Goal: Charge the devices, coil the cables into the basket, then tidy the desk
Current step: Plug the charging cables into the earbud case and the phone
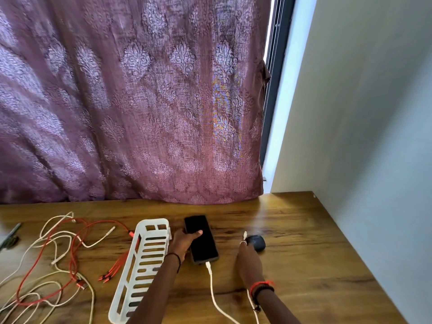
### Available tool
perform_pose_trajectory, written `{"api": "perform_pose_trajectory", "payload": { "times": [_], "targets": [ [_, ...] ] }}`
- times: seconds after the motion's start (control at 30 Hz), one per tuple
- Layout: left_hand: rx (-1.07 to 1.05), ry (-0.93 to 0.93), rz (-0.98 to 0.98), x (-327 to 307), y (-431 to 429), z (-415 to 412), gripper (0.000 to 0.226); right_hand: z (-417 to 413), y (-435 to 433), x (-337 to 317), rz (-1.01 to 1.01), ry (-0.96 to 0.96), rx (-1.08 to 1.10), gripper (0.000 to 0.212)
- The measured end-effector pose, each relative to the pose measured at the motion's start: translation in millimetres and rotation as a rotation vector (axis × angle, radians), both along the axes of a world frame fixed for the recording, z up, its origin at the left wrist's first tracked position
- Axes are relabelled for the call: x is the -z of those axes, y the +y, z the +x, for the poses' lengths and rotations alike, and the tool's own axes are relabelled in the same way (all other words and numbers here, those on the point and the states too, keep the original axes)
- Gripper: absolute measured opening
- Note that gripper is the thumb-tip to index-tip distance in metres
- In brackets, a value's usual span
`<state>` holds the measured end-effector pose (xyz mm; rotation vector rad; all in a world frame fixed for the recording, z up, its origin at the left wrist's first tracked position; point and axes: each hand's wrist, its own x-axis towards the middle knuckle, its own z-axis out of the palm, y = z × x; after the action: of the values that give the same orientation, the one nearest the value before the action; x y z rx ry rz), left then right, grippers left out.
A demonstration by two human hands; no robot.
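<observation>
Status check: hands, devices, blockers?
Left hand grips phone, white cable plugged in. Right hand pinches second plug beside earbud case. Loose cables tangled left of basket, none coiled inside.

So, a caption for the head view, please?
Left hand grips the plugged-in phone; right hand holds a cable plug at the earbud case.

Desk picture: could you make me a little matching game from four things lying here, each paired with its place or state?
Things:
1. phone
2. basket
3. earbuds case
4. red cables

States:
A. loose tangle at the left of the desk
B. small, dark, by the right hand, which pinches a white plug
C. white, slotted, left of the phone
D. gripped by the left hand, white charging cable plugged in

Pairs: 1-D, 2-C, 3-B, 4-A
</observation>
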<state>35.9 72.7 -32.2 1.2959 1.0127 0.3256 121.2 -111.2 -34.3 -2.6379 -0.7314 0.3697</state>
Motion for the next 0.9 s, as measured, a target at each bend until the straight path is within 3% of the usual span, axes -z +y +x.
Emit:
{"api": "perform_pose_trajectory", "payload": {
  "times": [0.37,0.5,0.67,0.9],
  "targets": [
    [0.121,0.092,0.149,7,-33,-16,0.054,1,-5,1,0.064,0.065,0.013,0.022],
    [0.124,0.098,0.159,12,-39,-19,0.05,2,-8,-6,0.121,0.089,0.039,0.006],
    [0.197,0.116,0.206,15,-38,-22,0.052,11,-9,-15,0.265,0.144,0.106,0.005],
    [0.393,0.455,0.604,3,-32,-27,0.065,28,-21,-32,0.541,0.358,0.305,0.013]
  ]
}}
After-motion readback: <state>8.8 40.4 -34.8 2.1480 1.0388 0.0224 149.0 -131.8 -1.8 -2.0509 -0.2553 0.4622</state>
